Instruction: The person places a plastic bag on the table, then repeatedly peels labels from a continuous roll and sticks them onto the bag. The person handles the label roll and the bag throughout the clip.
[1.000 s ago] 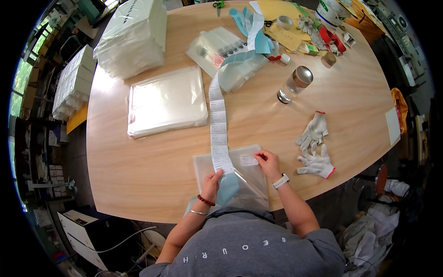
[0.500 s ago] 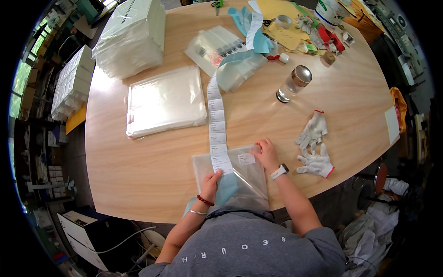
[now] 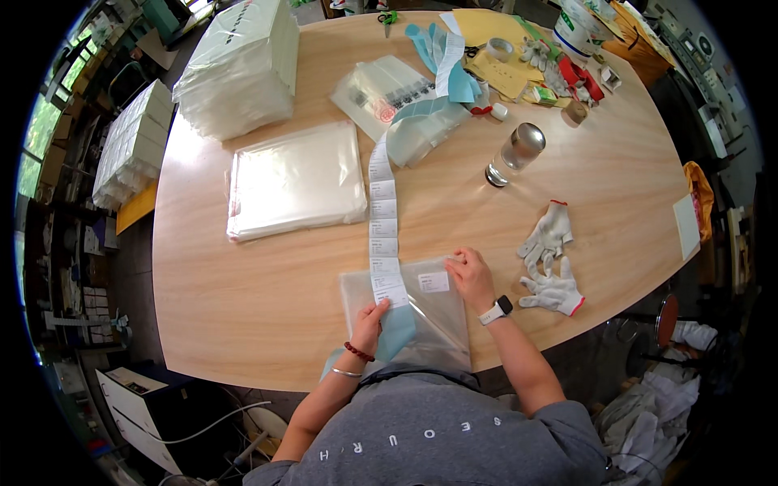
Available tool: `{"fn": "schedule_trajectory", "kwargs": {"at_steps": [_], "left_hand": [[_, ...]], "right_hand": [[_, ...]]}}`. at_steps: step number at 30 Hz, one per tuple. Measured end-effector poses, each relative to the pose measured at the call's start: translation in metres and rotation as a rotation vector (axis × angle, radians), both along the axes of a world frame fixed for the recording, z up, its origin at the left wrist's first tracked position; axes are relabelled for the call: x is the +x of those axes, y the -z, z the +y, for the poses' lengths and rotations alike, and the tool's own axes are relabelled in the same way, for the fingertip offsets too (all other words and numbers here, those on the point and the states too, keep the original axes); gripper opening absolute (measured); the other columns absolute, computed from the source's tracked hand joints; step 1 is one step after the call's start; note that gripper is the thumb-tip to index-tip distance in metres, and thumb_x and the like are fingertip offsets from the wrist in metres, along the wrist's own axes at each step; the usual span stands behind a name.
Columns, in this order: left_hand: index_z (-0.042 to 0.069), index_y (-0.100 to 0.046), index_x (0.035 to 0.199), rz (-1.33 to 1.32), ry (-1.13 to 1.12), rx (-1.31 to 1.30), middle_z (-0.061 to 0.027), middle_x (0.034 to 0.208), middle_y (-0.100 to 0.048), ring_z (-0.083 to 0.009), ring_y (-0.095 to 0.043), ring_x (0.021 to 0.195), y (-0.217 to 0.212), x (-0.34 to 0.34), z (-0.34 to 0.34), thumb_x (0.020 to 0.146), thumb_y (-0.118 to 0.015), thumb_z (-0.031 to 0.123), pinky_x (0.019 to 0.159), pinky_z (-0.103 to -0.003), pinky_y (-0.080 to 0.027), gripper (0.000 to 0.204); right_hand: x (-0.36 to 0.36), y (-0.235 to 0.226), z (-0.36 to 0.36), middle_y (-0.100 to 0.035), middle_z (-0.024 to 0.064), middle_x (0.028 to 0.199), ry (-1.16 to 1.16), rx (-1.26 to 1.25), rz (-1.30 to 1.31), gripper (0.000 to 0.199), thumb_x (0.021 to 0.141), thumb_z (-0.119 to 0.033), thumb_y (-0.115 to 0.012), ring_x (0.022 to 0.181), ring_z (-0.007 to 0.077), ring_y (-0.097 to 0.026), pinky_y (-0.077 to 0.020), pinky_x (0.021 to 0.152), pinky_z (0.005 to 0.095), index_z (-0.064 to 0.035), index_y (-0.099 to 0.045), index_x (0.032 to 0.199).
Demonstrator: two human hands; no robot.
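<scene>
A clear plastic bag (image 3: 442, 320) lies at the table's near edge, in front of my body. One white printed label (image 3: 433, 282) sits flat near its upper right corner. My left hand (image 3: 369, 324) pinches the near end of a long strip of labels (image 3: 383, 211), whose bare blue backing (image 3: 397, 332) hangs over the bag. The strip runs away from me up the table. At the bag's upper right corner my right hand (image 3: 472, 275) is closed, fingertips pinching the bag's edge just right of the stuck label.
A stack of clear bags (image 3: 298, 182) lies left of the strip, a tall wrapped pile (image 3: 239, 73) behind it. To the right are a glass bottle (image 3: 517, 154) and white work gloves (image 3: 553, 283). Envelopes (image 3: 494, 32), tape (image 3: 499, 49) and green scissors (image 3: 388, 18) lie at the back.
My right fingers have shifted slightly from beside the label to the bag's corner edge. The view has moved a little; my left hand keeps its hold on the strip.
</scene>
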State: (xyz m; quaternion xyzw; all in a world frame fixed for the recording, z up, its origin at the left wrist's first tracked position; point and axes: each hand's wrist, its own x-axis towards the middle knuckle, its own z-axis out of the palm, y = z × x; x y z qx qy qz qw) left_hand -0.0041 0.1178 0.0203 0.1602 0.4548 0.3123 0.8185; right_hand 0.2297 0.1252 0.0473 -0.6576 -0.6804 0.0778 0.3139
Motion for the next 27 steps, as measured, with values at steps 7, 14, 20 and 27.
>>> {"fn": "schedule_trajectory", "kwargs": {"at_steps": [7, 14, 20, 27], "left_hand": [[0.001, -0.058, 0.093, 0.043, 0.085, 0.155, -0.004, 0.086, -0.061, -0.01, -0.056, 0.076, 0.0, -0.013, 0.003, 0.085, -0.052, 0.023, 0.067, -0.023, -0.045, 0.024], [0.0, -0.056, 0.099, -0.117, 0.112, 0.137, -0.0042, 0.091, -0.06, -0.0102, -0.055, 0.08, -0.013, 0.003, 0.011, 0.085, -0.052, 0.021, 0.071, -0.024, -0.044, 0.025], [0.0, -0.055, 0.102, 0.065, 0.223, 0.324, -0.0032, 0.091, -0.06, -0.0104, -0.056, 0.082, -0.001, 0.013, 0.001, 0.086, -0.05, 0.02, 0.072, -0.024, -0.044, 0.026], [0.008, -0.061, 0.084, 0.149, 0.184, 0.176, 0.008, 0.062, -0.05, -0.0005, -0.034, 0.054, 0.009, 0.016, 0.01, 0.084, -0.053, 0.032, 0.049, -0.018, -0.027, 0.026]], "right_hand": [[-0.018, -0.01, -0.024, -0.057, 0.0085, 0.078, -0.033, -0.243, 0.721, 0.008, 0.075, -0.011, -0.06, 0.072, 0.0235, -0.054, -0.044, 0.064, 0.0324, -0.0035, -0.061, 0.078], [-0.055, 0.012, -0.05, -0.055, 0.0065, 0.071, -0.335, -0.413, 0.919, 0.009, 0.081, -0.01, -0.056, 0.063, 0.0135, -0.052, -0.0426, 0.059, 0.024, -0.002, -0.054, 0.077], [-0.057, 0.006, -0.042, -0.054, 0.0085, 0.068, -0.09, -0.432, 0.844, 0.02, 0.078, -0.009, -0.058, 0.057, 0.0148, -0.051, -0.044, 0.056, 0.0256, -0.0037, -0.052, 0.097], [-0.06, 0.002, -0.05, -0.059, 0.0094, 0.077, -0.129, -0.245, 0.553, 0.022, 0.072, -0.009, -0.063, 0.067, 0.0221, -0.055, -0.0454, 0.063, 0.0304, -0.0081, -0.061, 0.093]]}}
